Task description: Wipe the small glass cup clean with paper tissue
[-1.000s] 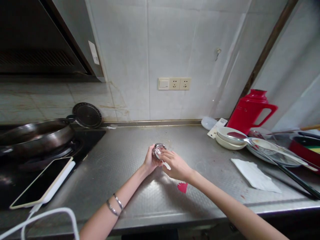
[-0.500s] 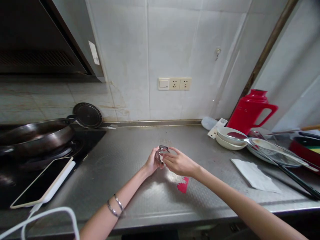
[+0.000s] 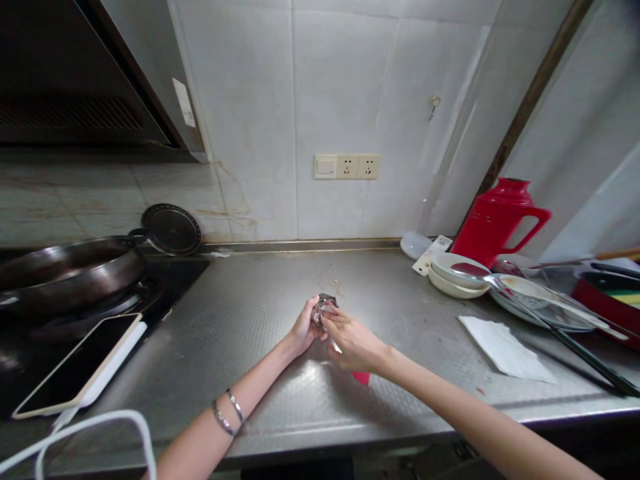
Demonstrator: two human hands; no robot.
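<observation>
Over the middle of the steel counter (image 3: 240, 400), my left hand (image 3: 303, 328) is closed around a small, dark, shiny, crinkled thing (image 3: 327, 299) that looks like a foil wrapper; its exact kind does not show. My right hand (image 3: 356, 339) presses against it from the right, fingers bent together over its opening. A small white sliver shows below the right fingers, and I cannot make out what it belongs to. Under my right wrist, a torn red piece (image 3: 361, 378) lies on the counter, partly covered by the hand.
At left, a pan (image 3: 75, 270) sits on the cooktop, with a phone (image 3: 77, 367) and white cable in front. To the right are a white napkin (image 3: 507, 350), stacked bowls (image 3: 457, 283), a red thermos jug (image 3: 493, 223) and plates with utensils. A wall socket (image 3: 347, 167) is straight ahead.
My right hand has moved slightly left and down, its fingers now bent further over the shiny thing. It covers more of the red piece. The left hand keeps its hold.
</observation>
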